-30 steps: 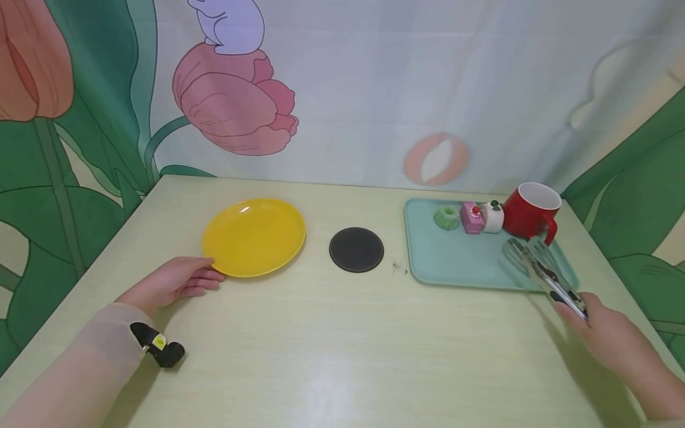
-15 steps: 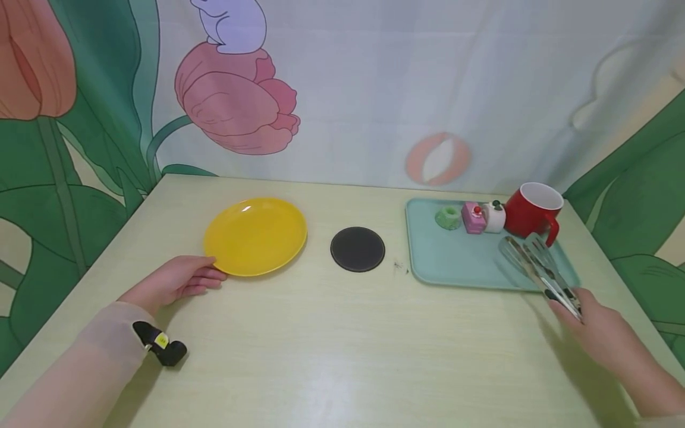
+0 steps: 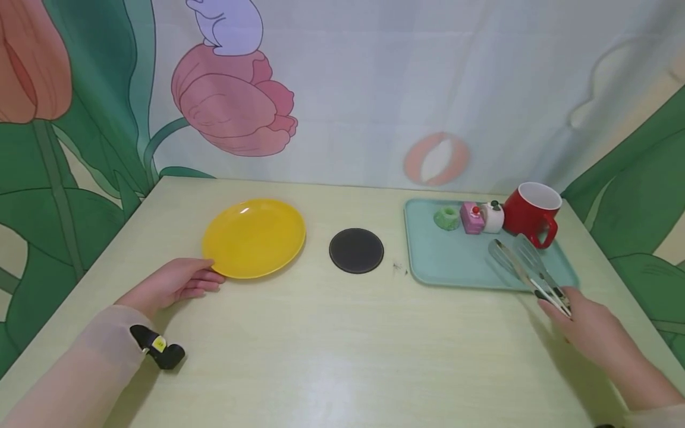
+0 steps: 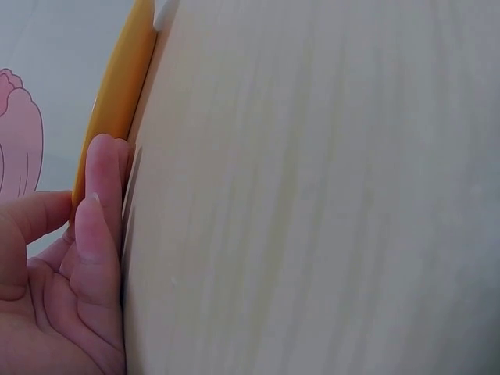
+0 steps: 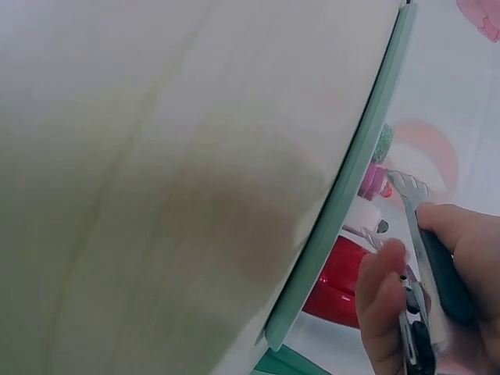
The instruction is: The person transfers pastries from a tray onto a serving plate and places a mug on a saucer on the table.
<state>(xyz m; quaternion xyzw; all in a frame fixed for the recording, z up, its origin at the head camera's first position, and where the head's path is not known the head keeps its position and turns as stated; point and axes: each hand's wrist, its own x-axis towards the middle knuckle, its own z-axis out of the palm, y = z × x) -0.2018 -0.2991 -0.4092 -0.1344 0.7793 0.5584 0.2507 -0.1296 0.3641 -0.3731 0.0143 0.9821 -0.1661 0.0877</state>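
Note:
My left hand (image 3: 173, 284) pinches the near-left rim of a round yellow plate (image 3: 255, 239), thumb above and fingers beneath, as the left wrist view shows. My right hand (image 3: 594, 330) grips metal serving tongs (image 3: 530, 270) by their handles. The tongs' two heads stand apart above the right part of a light green tray (image 3: 449, 261), holding nothing. Along the tray's back lie a green ring-shaped piece (image 3: 446, 218), a pink cake piece (image 3: 473, 218) with a red ball on top, and a white cake piece (image 3: 492, 217). A red mug (image 3: 531, 214) stands beside them.
A round black coaster (image 3: 356, 251) lies between plate and tray. Small dark marks (image 3: 399, 267) show on the pale table (image 3: 321, 351) near the tray's left edge. Behind the table hangs a curtain (image 3: 353, 89) printed with flowers.
My right hand and the tongs have shifted left over the tray, away from the mug. The left hand stays at the plate's rim, and the plate keeps its place.

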